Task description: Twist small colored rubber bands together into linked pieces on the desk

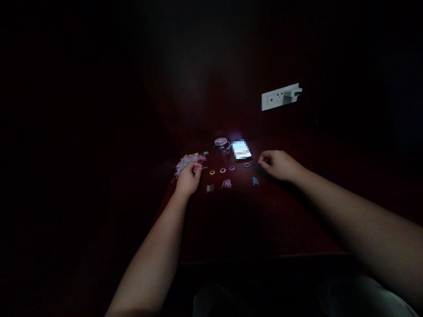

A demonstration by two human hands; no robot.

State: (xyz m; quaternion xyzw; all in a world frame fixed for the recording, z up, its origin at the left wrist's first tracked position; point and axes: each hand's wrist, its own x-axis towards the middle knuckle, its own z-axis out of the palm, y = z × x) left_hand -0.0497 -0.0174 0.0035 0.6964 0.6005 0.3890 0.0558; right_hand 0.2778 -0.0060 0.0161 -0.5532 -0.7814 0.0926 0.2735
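Observation:
My left hand is closed in a pinch at the near right side of a loose pile of pastel clips. A small, thin, pale clip sticks out from its fingertips. My right hand rests on the table with curled fingers, right of the phone; whatever it may hold is hidden. Between the hands lie a yellow ring, a pink ring, a purple ring and a grey-blue ring. Nearer me are small heaps of pale yellowish clips, pinkish-purple clips and blue clips.
A clear round jar stands behind the rings, beside a lit phone. One green ring lies by the pile. Behind the dark red table, a wall socket holds a white plug. The surroundings are very dark.

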